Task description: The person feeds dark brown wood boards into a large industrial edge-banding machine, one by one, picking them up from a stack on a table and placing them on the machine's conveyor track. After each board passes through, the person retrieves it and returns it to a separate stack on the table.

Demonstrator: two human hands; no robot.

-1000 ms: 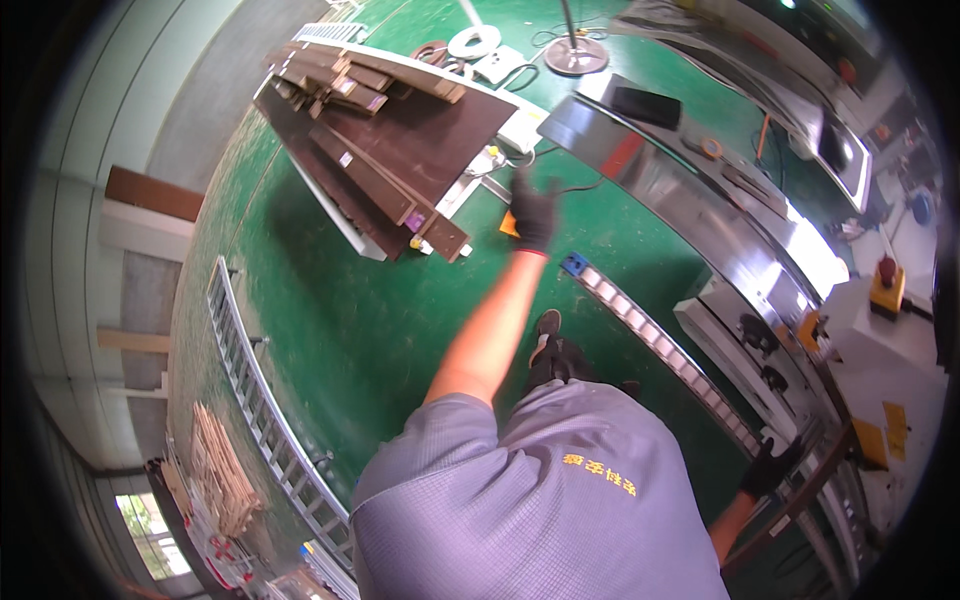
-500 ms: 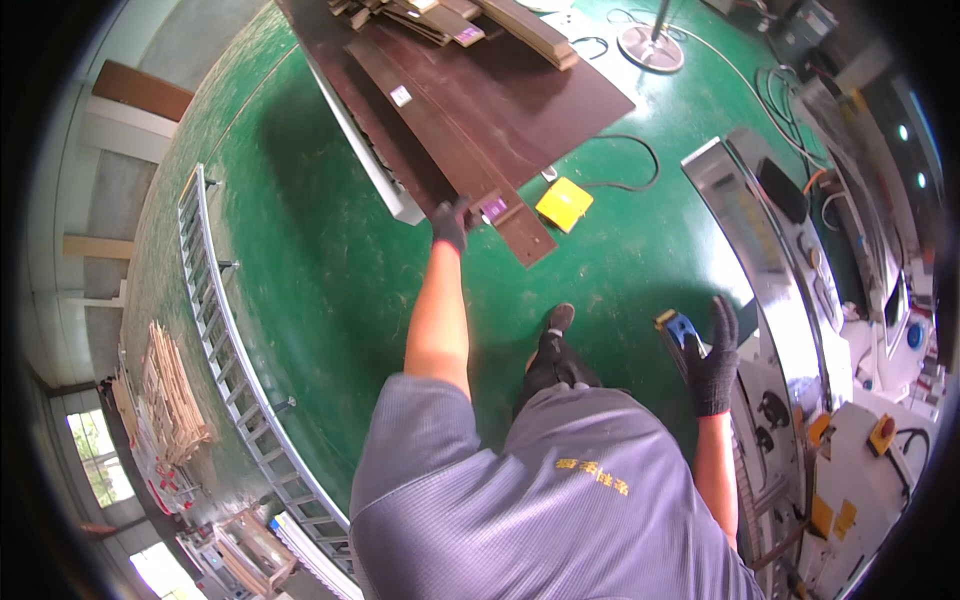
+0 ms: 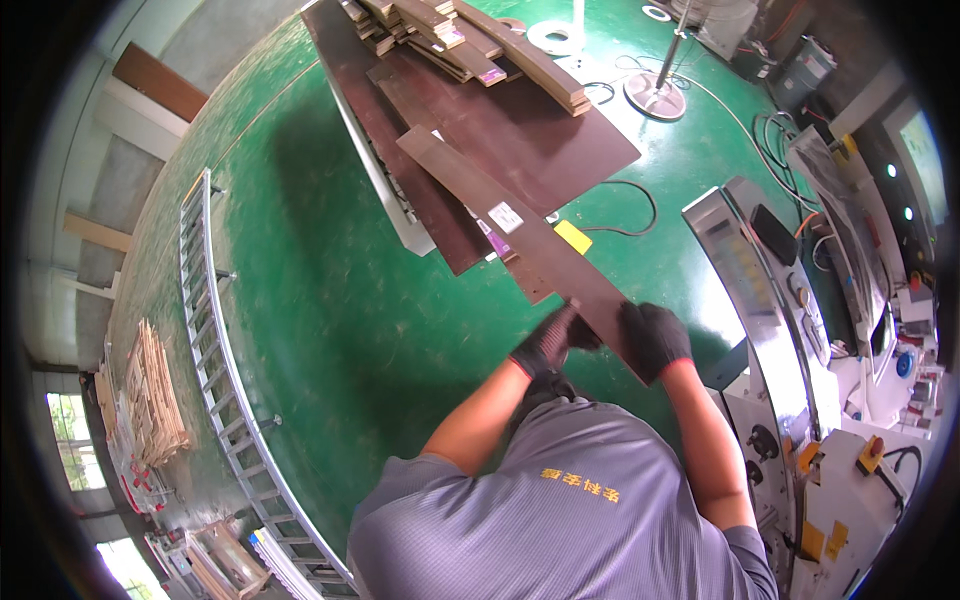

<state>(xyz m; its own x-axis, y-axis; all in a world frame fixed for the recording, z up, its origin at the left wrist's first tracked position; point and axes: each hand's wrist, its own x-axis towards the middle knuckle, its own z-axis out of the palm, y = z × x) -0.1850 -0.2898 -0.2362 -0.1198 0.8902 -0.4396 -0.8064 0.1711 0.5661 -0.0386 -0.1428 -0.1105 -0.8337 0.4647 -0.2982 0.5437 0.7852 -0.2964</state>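
A long narrow brown board [image 3: 567, 260] with a white label [image 3: 505, 217] slants from the table down toward my body. My right hand [image 3: 652, 338], in a dark glove, is closed round the right edge of its near end. At the opposite edge my left hand [image 3: 558, 340], gloved too, grips the same board with the fingers partly hidden. Under it, another brown board with a purple label [image 3: 494, 240] lies along the brown table [image 3: 590, 150], its near end sticking out past the edge.
Stacked boards [image 3: 525, 55] cover the table's far part. A yellow box [image 3: 573, 237] sits on the green floor beside a cable. Machinery with a metal front [image 3: 735, 240] stands close on my right. A roller conveyor rail [image 3: 225, 345] runs along the left.
My left hand has come back from the table's edge toward my body. The right hand has left the machine side, and both now hold the labelled board, pulled nearer and turned.
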